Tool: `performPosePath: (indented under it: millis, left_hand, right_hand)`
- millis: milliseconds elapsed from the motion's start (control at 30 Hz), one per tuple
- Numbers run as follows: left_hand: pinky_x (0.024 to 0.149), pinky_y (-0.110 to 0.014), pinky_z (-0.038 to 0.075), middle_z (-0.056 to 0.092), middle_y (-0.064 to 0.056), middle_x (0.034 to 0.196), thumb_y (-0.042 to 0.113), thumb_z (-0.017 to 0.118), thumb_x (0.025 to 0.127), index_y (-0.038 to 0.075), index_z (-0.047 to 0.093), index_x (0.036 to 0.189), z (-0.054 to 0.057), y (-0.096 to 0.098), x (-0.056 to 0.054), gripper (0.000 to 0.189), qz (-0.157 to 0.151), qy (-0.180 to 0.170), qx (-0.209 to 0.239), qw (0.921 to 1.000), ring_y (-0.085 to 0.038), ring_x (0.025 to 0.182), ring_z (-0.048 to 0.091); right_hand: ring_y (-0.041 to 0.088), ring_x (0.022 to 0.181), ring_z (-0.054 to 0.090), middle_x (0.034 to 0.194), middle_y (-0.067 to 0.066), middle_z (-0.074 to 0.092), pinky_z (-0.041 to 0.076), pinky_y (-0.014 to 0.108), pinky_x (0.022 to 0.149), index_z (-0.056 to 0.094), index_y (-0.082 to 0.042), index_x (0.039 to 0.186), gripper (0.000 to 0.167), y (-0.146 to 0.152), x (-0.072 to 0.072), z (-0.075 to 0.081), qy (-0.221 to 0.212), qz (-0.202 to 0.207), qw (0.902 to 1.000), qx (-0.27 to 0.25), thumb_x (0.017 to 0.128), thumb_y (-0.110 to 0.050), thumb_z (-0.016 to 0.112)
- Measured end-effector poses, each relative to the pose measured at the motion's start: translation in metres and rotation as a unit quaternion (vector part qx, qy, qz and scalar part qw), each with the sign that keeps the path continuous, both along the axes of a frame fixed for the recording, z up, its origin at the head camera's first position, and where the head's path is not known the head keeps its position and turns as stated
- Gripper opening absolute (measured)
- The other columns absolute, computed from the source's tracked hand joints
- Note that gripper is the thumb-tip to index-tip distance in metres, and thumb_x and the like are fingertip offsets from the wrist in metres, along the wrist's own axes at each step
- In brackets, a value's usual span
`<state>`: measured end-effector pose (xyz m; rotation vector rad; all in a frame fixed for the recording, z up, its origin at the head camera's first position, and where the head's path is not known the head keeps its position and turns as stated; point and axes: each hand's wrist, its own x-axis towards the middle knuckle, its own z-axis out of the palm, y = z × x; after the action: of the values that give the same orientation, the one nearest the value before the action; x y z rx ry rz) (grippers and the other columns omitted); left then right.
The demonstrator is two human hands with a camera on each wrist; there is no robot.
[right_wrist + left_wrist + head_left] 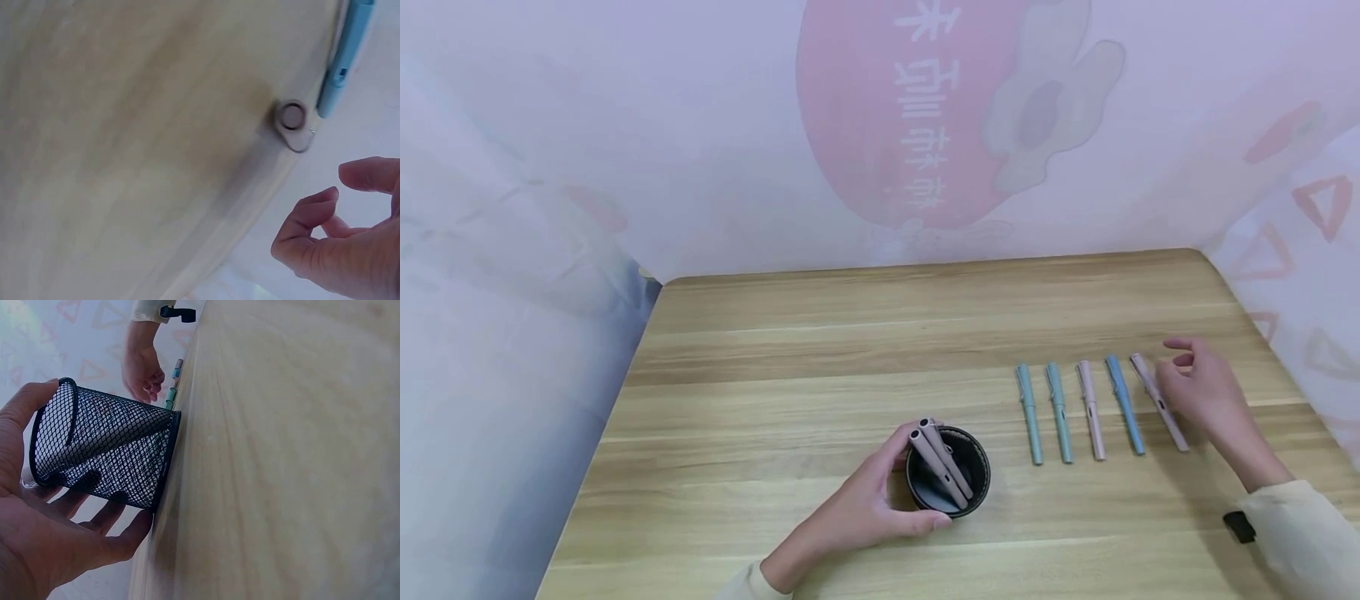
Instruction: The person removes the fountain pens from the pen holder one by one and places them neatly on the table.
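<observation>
The left hand (883, 500) is clamped on a black mesh cup (112, 444), its thumb on the side nearer the body and its fingers curled round the far side. The cup stands upright on the bench (760, 400). Inside it, 2 pinkish-grey pens (939, 469) lean side by side, their upper ends at the rim close to the left hand's fingers.

The right hand (1206, 383) holds nothing; its fingers are loosely bent, the thumb and fingertips apart. It hovers just beside a pale pink pen (1160, 404), the nearest of 5 lying in a row between the 2 hands. Going from that pen towards the left hand come a blue pen (1125, 406), another pale pink pen (1092, 411), a teal pen (1059, 412) and a light green pen (1030, 415), each apart from its neighbour, with their clip ends pointing away from the person.

A small black object (1239, 527) sits by the pale sleeve (1303, 529) behind the right hand. Beyond both hands, past the bench's far edge, hangs a pale printed backdrop (700, 125).
</observation>
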<state>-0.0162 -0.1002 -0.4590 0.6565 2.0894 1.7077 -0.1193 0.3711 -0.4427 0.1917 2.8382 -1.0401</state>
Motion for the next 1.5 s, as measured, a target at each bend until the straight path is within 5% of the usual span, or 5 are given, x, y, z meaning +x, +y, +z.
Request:
performPosePath:
  millis: [333,567,667,1000,1500]
  left_hand:
    - [0.117,-0.050,0.043,0.057,0.014,0.150,0.037,0.092,0.091,0.044,0.039,0.164,-0.001,-0.003,0.001,0.091,0.009,-0.011,-0.019,0.9997,-0.021,0.130,0.058]
    - [0.118,-0.054,0.041,0.058,0.013,0.150,0.036,0.092,0.091,0.045,0.038,0.165,-0.002,-0.001,0.000,0.092,0.001,-0.017,-0.015,0.9997,-0.022,0.130,0.059]
    - [0.118,-0.053,0.042,0.058,0.012,0.150,0.035,0.092,0.091,0.044,0.038,0.165,-0.003,-0.001,0.000,0.092,0.000,-0.017,-0.013,0.9998,-0.022,0.129,0.060]
    - [0.117,-0.051,0.044,0.058,0.011,0.151,0.034,0.093,0.091,0.041,0.039,0.165,-0.003,-0.001,-0.001,0.092,-0.005,-0.006,-0.008,0.9999,-0.022,0.130,0.059]
    - [0.117,-0.052,0.043,0.058,0.013,0.150,0.037,0.092,0.091,0.045,0.037,0.165,-0.003,-0.001,0.000,0.092,-0.001,-0.010,-0.014,0.9998,-0.022,0.130,0.059]
  right_hand:
    - [0.053,0.120,0.059,0.134,0.034,0.055,0.048,0.018,0.070,0.042,0.012,0.155,0.054,-0.010,0.015,0.007,0.025,-0.011,0.9989,-0.037,0.112,-0.020,0.048]
    - [0.008,0.095,0.056,0.129,0.019,0.060,0.046,0.016,0.068,0.054,0.003,0.151,0.047,-0.022,0.030,0.010,0.084,-0.044,0.9946,-0.042,0.111,-0.021,0.049]
    - [0.000,0.088,0.055,0.121,0.008,0.062,0.045,0.016,0.067,0.060,0.001,0.146,0.042,-0.030,0.033,0.010,0.122,-0.053,0.9895,-0.055,0.110,-0.020,0.052]
    - [0.007,0.078,0.058,0.105,-0.002,0.068,0.045,0.016,0.061,0.070,-0.017,0.128,0.022,-0.060,0.045,0.017,0.186,-0.060,0.9677,-0.159,0.110,-0.010,0.060]
    - [0.012,0.074,0.057,0.101,0.001,0.071,0.044,0.021,0.058,0.071,-0.004,0.126,0.020,-0.097,0.063,0.028,0.205,-0.014,0.9553,-0.212,0.111,-0.002,0.058]
